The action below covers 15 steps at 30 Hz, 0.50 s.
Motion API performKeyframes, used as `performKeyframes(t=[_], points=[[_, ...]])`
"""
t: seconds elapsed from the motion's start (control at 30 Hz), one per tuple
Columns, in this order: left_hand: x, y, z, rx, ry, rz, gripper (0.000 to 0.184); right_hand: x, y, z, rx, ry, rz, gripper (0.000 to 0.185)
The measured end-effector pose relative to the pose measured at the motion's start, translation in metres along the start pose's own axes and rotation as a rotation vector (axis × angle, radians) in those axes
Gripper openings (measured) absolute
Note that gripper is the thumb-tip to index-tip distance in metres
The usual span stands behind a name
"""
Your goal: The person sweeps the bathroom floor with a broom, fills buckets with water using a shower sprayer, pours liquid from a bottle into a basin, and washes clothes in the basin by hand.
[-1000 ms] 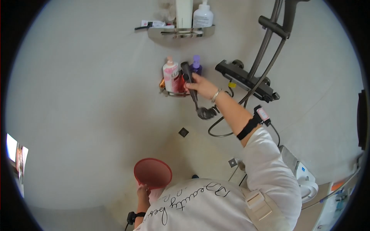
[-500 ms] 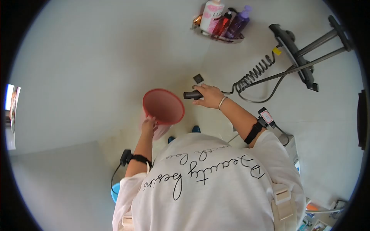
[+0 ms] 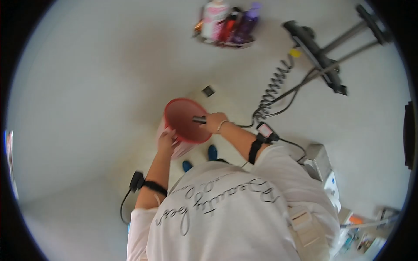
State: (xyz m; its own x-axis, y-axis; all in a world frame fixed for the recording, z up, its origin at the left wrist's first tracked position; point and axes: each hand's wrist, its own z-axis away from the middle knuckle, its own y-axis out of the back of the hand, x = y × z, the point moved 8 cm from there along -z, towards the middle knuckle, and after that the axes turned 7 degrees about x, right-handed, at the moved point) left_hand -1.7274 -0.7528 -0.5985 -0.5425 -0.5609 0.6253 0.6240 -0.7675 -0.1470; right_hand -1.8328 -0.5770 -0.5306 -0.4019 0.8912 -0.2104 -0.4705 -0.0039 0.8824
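A pink bucket [image 3: 185,124] with a red rim is tilted, its mouth toward me. My left hand [image 3: 168,141] grips the near left part of the rim, thumb over the edge. In my right hand [image 3: 215,122] is a black handheld sprayer [image 3: 199,119], fingers wrapped round it. The sprayer's head points left, over the bucket's mouth. From behind the right hand a black coiled hose [image 3: 272,93] runs up to the wall fixture. No water is visible in the bucket.
A corner shelf [image 3: 224,43] holds several pump bottles [image 3: 246,24]. On the right wall are a black shower fixture [image 3: 320,58] and bars. A square floor drain [image 3: 208,91] lies beyond the bucket. A toilet [image 3: 332,191] is at the right, and blue shoes [image 3: 212,152] are below me.
My right hand has moved left with the sprayer, from beside the bucket to over its mouth. My left hand keeps its hold on the rim. The view has shifted slightly.
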Motion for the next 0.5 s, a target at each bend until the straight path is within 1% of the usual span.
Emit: performKeyframes(t=[0.03,0.07,0.13,0.17,0.2,0.23,0.3,0.33,0.37,0.4,0.47,0.5], points=[[0.003,-0.003,0.007,0.001,-0.008,0.011,0.018,0.009,0.014,0.005,0.063,-0.041,-0.078,0.045],[0.004,-0.003,0.006,-0.021,-0.009,-0.014,0.016,0.023,0.025,0.007,0.088,-0.085,-0.068,0.045],[0.002,0.002,-0.001,-0.056,-0.012,-0.036,0.015,0.05,0.058,0.011,0.348,-0.226,-0.121,0.045],[0.0,0.004,-0.005,-0.071,0.007,-0.028,0.015,0.062,0.084,0.02,0.421,-0.279,-0.204,0.047],[-0.001,0.002,-0.007,-0.082,0.021,-0.021,0.015,0.073,0.112,0.028,0.486,-0.308,-0.15,0.047],[0.002,0.001,-0.005,-0.062,0.009,-0.022,0.011,0.08,0.138,0.037,0.548,-0.333,-0.094,0.046],[0.004,-0.002,-0.005,-0.066,0.003,-0.032,0.012,0.086,0.191,0.064,0.613,-0.416,-0.032,0.046],[0.005,-0.003,-0.007,-0.064,0.0,-0.039,0.012,0.086,0.214,0.076,0.683,-0.423,0.004,0.046],[0.005,-0.005,-0.01,-0.076,-0.003,-0.045,0.012,0.087,0.232,0.088,0.755,-0.431,0.043,0.046],[0.003,-0.004,-0.015,-0.084,-0.002,-0.048,0.012,0.089,0.243,0.096,0.764,-0.441,0.046,0.046],[0.002,-0.006,-0.02,-0.102,-0.002,-0.054,0.012,0.098,0.265,0.117,0.903,-0.521,0.076,0.048],[0.001,-0.004,-0.023,-0.092,0.002,-0.052,0.012,0.104,0.269,0.122,0.919,-0.547,0.102,0.049]])
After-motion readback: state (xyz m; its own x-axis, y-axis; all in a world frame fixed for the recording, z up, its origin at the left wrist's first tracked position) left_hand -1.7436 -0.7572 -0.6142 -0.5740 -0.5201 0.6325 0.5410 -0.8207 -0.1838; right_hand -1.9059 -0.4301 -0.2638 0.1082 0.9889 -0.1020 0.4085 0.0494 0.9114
